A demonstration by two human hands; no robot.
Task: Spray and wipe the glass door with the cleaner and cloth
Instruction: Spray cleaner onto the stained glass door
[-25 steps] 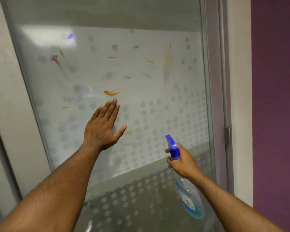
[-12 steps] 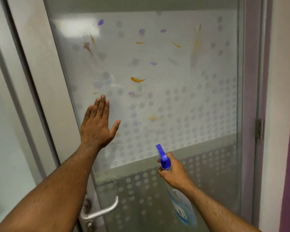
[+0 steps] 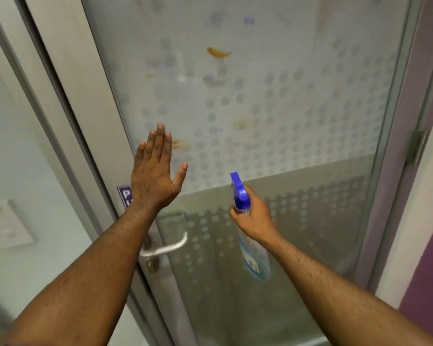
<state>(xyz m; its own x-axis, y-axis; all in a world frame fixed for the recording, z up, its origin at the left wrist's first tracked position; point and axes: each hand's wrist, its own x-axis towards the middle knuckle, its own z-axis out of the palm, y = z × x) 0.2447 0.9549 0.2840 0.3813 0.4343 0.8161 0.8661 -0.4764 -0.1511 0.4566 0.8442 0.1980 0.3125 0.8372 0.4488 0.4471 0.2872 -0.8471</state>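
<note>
View has dropped and swung left over the last second — door handle (image 3: 169, 247) and a blue sign (image 3: 124, 197) now in frame, upper stains cut off. Left hand (image 3: 155, 174) flat and wide open near the glass door (image 3: 273, 116), holding nothing; contact unclear. Right hand (image 3: 254, 218) wrapped around the spray bottle (image 3: 248, 236), blue nozzle up, facing the glass, low by the frosted band. Orange smears (image 3: 218, 53) and purple spots unwiped — spraying looks not yet started. No cloth visible.
</note>
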